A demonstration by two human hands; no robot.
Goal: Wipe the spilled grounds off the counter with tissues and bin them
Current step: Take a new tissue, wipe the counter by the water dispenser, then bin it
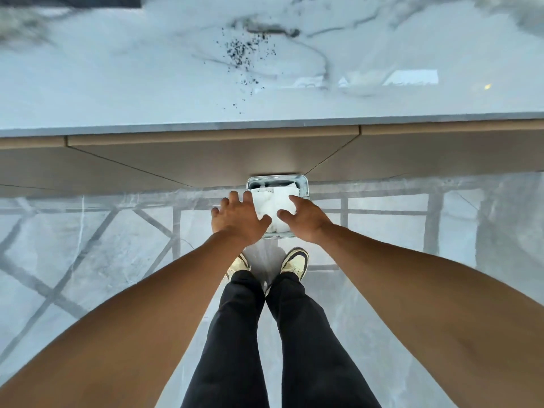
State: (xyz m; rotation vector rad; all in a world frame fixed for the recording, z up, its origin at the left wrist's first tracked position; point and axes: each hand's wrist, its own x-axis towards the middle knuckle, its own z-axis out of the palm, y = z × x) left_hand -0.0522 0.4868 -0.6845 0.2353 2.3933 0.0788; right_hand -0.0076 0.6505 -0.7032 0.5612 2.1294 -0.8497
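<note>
Progress: you judge the job partway done at best. A dark scatter of grounds (240, 53) lies on the counter (117, 92), with a thinner trail running toward the front edge.
Done so far: white tissues (273, 206) already sit in the bin (303, 184), so at least one load looks binned.
Left to do: the visible grounds need wiping up, and whatever tissues you use for that need binning too.
Bin: a small pale rectangular one on the floor (88, 245), tight against the cabinet front (206, 160) just below the spill. It looks nearly full of crumpled white tissue; you cannot tell whether grounds are caught in the folds.
Left hand (238, 219): above the bin's left rim, fingers (234, 198) spread and straight, holding nothing.
Right hand (306, 219): above the bin's right side, fingers loosely extended. They overlap the tissue, but you cannot tell whether they touch it.
Fresh tissues: none in sight on the counter, so you will have to fetch some.
</note>
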